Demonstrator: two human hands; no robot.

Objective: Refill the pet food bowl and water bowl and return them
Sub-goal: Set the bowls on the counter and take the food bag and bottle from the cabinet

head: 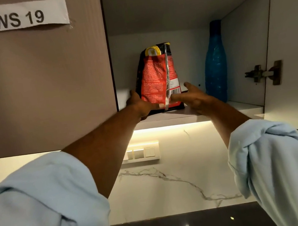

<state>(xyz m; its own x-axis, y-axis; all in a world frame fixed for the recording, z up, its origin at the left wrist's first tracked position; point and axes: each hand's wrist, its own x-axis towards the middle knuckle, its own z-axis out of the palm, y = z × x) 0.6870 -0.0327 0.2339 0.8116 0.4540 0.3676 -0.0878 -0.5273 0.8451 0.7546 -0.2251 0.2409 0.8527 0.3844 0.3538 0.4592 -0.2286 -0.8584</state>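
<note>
Open cupboard: pale cabinet shelf (244, 107) with a lit strip under its front edge. The red-and-black food bag (156, 77) stands upright on it, close to that edge. Right of the bag, apart from it, an upright blue bottle (213, 60) near the side wall.

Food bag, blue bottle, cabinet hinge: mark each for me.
Food bag (153, 77): head view, red printed back panel.
Blue bottle (214, 66): head view, middle of its body.
Cabinet hinge (255, 74): head view, metal arm.
</note>
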